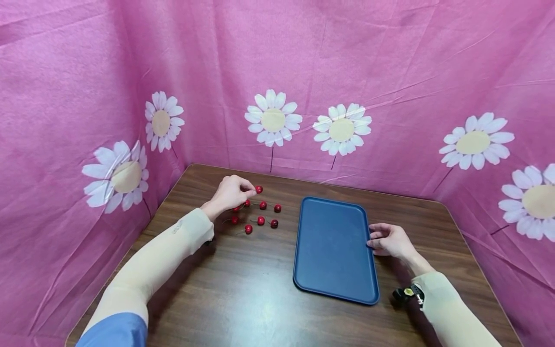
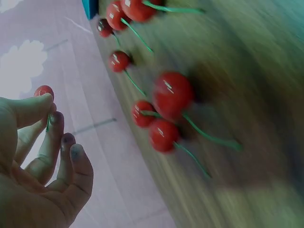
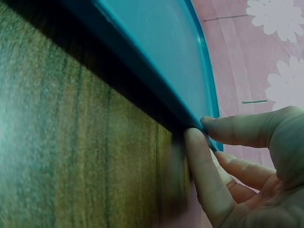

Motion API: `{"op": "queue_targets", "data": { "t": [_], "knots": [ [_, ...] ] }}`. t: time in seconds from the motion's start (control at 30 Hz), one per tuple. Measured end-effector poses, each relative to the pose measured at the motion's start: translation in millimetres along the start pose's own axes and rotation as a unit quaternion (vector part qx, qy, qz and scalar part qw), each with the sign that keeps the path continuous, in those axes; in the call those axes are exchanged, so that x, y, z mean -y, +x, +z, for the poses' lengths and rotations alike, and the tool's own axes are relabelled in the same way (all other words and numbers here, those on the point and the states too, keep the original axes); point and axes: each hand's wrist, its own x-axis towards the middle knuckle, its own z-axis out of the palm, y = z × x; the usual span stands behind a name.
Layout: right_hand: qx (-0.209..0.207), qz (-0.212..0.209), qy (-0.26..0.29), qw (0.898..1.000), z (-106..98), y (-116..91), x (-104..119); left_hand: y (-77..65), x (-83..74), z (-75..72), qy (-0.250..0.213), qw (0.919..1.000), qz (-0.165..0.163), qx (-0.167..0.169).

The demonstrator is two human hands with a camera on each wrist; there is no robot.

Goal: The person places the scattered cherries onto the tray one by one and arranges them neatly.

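My left hand pinches a red cherry near its green stem between thumb and fingertips, at the far left of the table. In the left wrist view this cherry shows above the thumb tip, its stem hanging down between the fingers. Below and beside that hand lie several more red cherries with green stems, loose on the wood. One of them is darker red. On the right, my right hand grips the right rim of a blue rectangular tray, thumb and a finger at its edge. Nothing lies in the tray.
The brown wooden table carries the cherries and the tray. Pink cloth printed with white daisies hangs behind the table and along both sides. A black strap device sits at the right wrist.
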Motion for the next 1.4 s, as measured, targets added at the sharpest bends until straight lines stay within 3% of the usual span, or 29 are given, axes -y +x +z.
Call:
{"op": "queue_targets", "data": {
  "t": [0.4,0.73,1.0,1.4],
  "knots": [
    [0.003,0.006,-0.014,1.000,3,-3,7,17.5,-37.9,28.7,-0.025,0.9993,0.015,0.024],
    [0.005,0.011,-0.029,1.000,5,-5,8,28.0,-64.7,58.1,-0.031,0.9958,0.053,0.067],
    [0.006,0.010,-0.028,1.000,4,-6,8,37.8,-89.2,82.4,0.005,0.9913,0.099,0.086],
    [0.006,0.001,-0.027,1.000,6,-9,6,59.1,-130.0,123.2,0.076,0.9769,0.151,0.130]
  ]
}}
